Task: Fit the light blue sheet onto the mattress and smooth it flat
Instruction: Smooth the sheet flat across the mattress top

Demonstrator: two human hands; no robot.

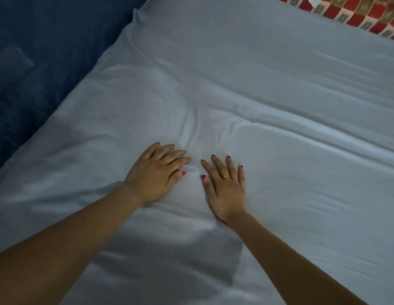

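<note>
The light blue sheet (268,102) covers the whole mattress and fills most of the view. Long creases run across it, and a bunched wrinkle sits just beyond my fingertips. My left hand (157,175) lies palm down on the sheet with its fingers straight and close together. My right hand (225,186) presses flat beside it, fingers spread, a ring on one finger. The two hands are a short gap apart near the middle of the bed. The mattress itself is hidden under the sheet.
A dark blue padded surface (37,62) runs along the bed's left edge. A red, white and gold checked cloth (350,12) lies at the far right corner.
</note>
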